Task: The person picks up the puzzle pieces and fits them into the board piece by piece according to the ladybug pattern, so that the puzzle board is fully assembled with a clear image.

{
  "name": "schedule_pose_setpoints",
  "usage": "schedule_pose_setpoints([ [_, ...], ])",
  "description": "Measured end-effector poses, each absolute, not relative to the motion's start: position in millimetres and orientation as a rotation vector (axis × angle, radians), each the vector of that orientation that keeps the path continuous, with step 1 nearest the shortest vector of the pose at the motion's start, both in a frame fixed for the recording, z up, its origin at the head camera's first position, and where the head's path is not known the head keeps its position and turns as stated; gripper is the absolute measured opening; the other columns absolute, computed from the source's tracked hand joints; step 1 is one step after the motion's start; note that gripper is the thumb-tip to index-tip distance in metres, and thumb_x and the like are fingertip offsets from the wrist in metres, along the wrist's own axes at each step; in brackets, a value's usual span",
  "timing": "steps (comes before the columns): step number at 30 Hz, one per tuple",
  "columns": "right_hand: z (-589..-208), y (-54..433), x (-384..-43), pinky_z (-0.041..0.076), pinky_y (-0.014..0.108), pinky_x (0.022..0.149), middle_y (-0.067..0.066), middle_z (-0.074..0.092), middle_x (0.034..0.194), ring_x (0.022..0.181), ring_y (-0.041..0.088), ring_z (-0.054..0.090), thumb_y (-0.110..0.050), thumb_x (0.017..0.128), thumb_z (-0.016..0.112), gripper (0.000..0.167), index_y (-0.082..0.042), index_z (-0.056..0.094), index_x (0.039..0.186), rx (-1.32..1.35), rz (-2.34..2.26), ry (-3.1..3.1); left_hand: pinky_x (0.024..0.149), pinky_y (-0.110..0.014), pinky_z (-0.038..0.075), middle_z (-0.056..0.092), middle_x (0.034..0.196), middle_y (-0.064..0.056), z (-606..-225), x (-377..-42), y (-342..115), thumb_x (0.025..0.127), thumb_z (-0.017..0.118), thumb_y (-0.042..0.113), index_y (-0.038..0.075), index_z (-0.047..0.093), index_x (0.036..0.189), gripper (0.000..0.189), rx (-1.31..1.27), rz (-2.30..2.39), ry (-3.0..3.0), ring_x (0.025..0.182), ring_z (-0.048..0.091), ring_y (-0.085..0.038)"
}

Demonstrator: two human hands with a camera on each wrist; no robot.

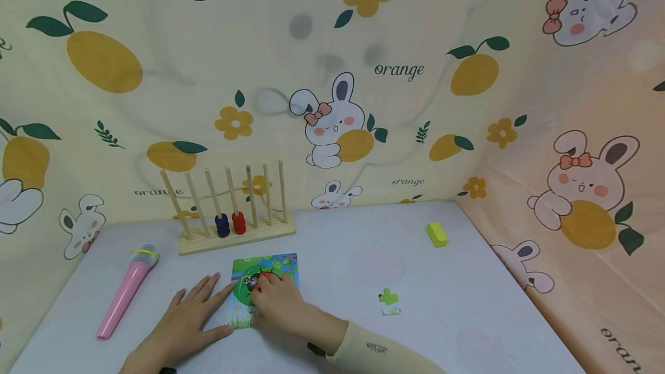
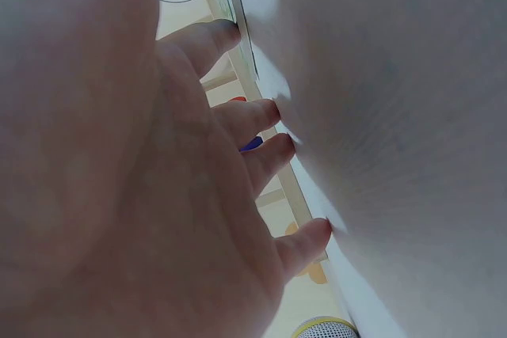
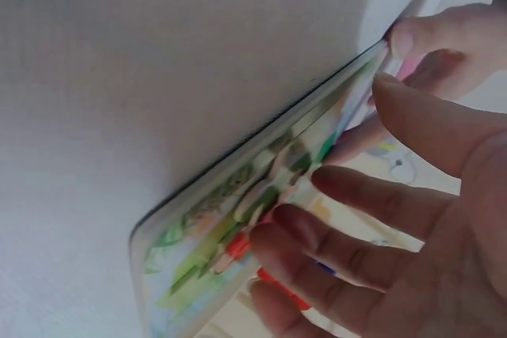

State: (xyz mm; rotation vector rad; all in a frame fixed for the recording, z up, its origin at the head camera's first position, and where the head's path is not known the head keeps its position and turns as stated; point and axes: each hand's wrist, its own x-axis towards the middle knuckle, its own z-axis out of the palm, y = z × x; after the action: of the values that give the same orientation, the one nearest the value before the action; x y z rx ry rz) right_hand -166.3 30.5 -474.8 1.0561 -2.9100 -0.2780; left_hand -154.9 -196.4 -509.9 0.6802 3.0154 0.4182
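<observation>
A jigsaw puzzle with a ladybug picture lies on the table in the head view. My right hand is over its middle, fingertips down at the pieces and covering part of the ladybug. The right wrist view has those fingers fairly straight, close against the puzzle's surface. To the left, my left hand rests spread on the table, its index finger and thumb at the puzzle's left edge. One loose puzzle piece, green and white, lies to the right of the puzzle.
Behind the puzzle stands a wooden peg rack with dark blue beads and red beads. A pink toy microphone lies at the left. Toward the back right is a yellow-green block. Printed cloth hangs behind the table.
</observation>
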Motion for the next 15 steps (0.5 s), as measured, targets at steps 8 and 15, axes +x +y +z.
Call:
schedule_pose_setpoints([
  [8, -474, 40, -148, 0.041, 0.038, 0.108, -0.004, 0.029, 0.162, 0.145, 0.020, 0.032, -0.073, 0.087, 0.050, 0.081, -0.025, 0.043, 0.152, 1.275, -0.398, -2.946, 0.100, -0.077, 0.027, 0.039, 0.155, -0.018, -512, -155, -197, 0.082, 0.053, 0.079, 0.022, 0.050, 0.148, 0.087, 0.683, 0.416, 3.028, 0.141, 0.035, -0.042],
  [15, -477, 45, -137, 0.031, 0.035, 0.115, -0.002, 0.018, 0.166, 0.151, 0.021, 0.018, -0.073, 0.091, 0.042, 0.088, -0.018, 0.029, 0.158, 1.381, -0.388, -2.992, 0.099, -0.077, 0.028, 0.041, 0.154, -0.018, -514, -155, -198, 0.083, 0.055, 0.077, 0.021, 0.052, 0.147, 0.085, 0.698, 0.423, 3.050, 0.140, 0.036, -0.042],
])
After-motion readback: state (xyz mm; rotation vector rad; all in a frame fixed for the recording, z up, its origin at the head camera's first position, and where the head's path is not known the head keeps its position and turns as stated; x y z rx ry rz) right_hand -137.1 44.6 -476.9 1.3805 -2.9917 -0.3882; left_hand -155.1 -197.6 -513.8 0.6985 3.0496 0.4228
